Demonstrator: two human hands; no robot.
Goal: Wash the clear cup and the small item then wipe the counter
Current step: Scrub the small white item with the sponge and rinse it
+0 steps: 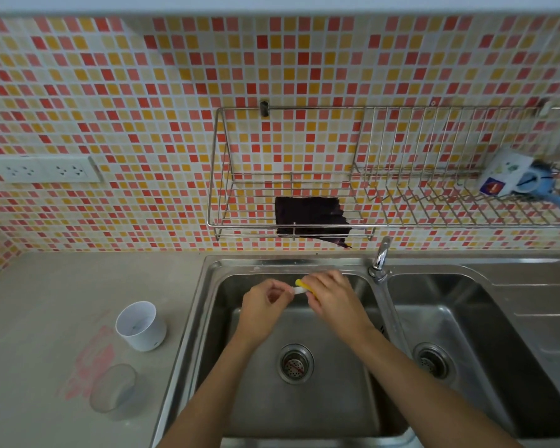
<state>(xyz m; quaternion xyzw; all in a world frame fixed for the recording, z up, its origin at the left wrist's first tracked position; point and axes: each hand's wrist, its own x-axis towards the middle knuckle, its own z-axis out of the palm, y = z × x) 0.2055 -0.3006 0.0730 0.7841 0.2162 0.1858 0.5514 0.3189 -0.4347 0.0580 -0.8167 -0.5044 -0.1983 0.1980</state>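
Both hands meet over the back of the left basin of a double steel sink [204, 305]. The left hand [264, 305] pinches the white end of a small item [299, 290] between curled fingertips; the right hand [332, 297] closes around its other end, where a bit of yellow shows by the knuckles. The item is mostly covered, so its exact shape cannot be told. It sits in the air above the basin, well above the drain strainer [295, 363]. The clear cup [114, 391] stands on the grey counter [46, 286] to the left of the sink, near the front edge, beside a pinkish smear [93, 360] on the surface. A white cup [141, 326] stands upright just behind it, closer to the sink rim. The faucet [380, 258] rises between the two basins. On the tiled wall a wire rack [227, 218] holds a dark cloth [311, 218]; a dish rack [434, 176] to its right carries a mug [506, 174].
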